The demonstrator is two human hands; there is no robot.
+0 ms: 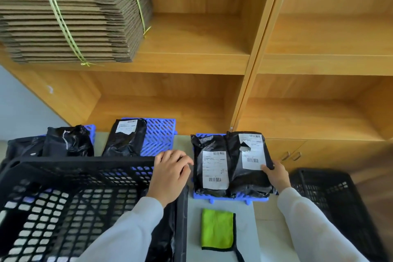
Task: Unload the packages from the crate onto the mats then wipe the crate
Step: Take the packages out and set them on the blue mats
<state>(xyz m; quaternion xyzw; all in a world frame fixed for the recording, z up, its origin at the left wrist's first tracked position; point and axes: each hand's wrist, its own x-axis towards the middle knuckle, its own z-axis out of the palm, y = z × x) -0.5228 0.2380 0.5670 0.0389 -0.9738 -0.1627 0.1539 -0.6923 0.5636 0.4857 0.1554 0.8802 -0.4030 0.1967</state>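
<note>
**Right hand on a package, left hand on the crate rim**

Head view: left hand (170,173) resting on the far right corner of the black crate (63,198), fingers loosely spread and curved over the rim — not wrapped around anything visible. Right hand (276,173) at the near right edge of the right-hand package (248,161), thumb on top at the corner of its white label, remaining fingers hidden under the black bag — a pinch grip. That package lying on the right blue mat (229,198), touching a second labelled package (210,168) on its left. Further left, a labelled package (125,138) on the middle blue mat (159,134), then two more black packages (68,141) behind the crate's far wall. Inside the crate, against its right wall, black plastic under the left sleeve. Green cloth (217,229) flat on the table, near the right mat. Second black crate (323,193) at the far right.
</note>
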